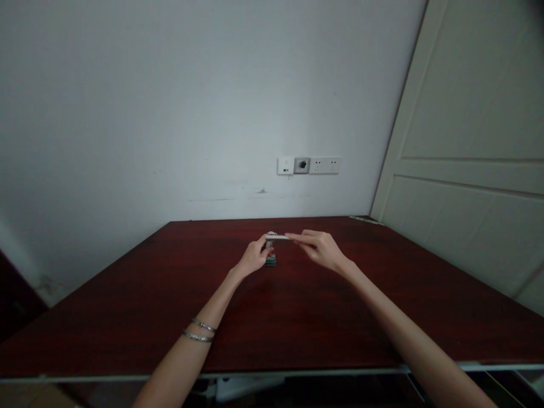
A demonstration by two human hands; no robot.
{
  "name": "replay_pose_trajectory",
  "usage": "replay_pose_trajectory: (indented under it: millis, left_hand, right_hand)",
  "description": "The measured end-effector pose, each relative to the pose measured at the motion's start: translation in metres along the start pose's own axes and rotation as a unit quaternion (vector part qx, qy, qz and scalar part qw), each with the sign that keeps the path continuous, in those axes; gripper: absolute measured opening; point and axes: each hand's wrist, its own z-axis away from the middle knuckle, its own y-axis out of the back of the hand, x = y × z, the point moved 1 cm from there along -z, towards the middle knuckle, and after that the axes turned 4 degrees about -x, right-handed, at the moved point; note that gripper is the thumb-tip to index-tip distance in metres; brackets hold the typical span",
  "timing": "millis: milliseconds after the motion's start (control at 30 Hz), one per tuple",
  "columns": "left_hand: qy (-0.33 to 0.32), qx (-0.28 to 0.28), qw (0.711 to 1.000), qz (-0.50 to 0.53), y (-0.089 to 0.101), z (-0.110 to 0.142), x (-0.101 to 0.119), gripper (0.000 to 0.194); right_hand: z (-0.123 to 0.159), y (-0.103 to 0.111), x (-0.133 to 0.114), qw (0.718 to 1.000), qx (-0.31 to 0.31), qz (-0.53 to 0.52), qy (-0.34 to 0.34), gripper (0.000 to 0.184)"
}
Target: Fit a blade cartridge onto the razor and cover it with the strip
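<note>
Near the middle of the dark red table, a small upright object (270, 259) stands with a grey-green layered lower end; its exact kind is too small to tell. A thin white flat piece (278, 237) extends level to the right from its top. My left hand (254, 256) is closed around the upper part, thumb and fingers at the joint of the white piece and the upright. At the other end, my right hand (319, 247) pinches the tip of the white piece with fingers pressed together. My fingers hide part of the upright.
The dark red table (306, 323) reaches back to a pale wall. Wall sockets (325, 165) and a switch plate (285, 166) sit above its back edge. A white panelled door (467, 170) stands along the right side. Dim items lie below the front edge.
</note>
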Motion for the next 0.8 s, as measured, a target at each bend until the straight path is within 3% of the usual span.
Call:
replay_pose_trajectory:
  millis: [67, 200, 333, 500, 633, 800]
  left_hand:
    - [0.005, 0.002, 1.0, 0.013, 0.0, 0.0, 0.002, 0.024]
    - [0.013, 0.004, 0.999, 0.05, 0.001, 0.0, 0.005, 0.017]
    - [0.013, 0.006, 0.997, 0.08, 0.002, -0.001, 0.005, 0.011]
    - [0.016, 0.005, 0.997, 0.076, 0.001, -0.002, 0.002, 0.013]
    - [0.012, 0.009, 0.998, 0.064, 0.002, -0.002, 0.003, 0.02]
    - [0.017, 0.002, 0.998, 0.068, 0.001, -0.002, 0.002, 0.019]
  right_hand:
    - [0.001, -0.001, 0.001, 1.0, -0.013, -0.009, 0.021, 0.035]
    - [0.002, 0.001, 0.003, 0.999, 0.047, -0.007, -0.026, 0.037]
    - [0.002, -0.001, 0.002, 0.999, -0.017, -0.024, 0.033, 0.034]
    - [0.003, -0.007, 0.006, 0.992, 0.094, -0.059, -0.052, 0.037]
    - [0.004, -0.014, 0.004, 0.997, 0.032, -0.074, -0.015, 0.036]
    - [0.001, -0.007, 0.006, 0.992, 0.077, -0.078, -0.056, 0.036]
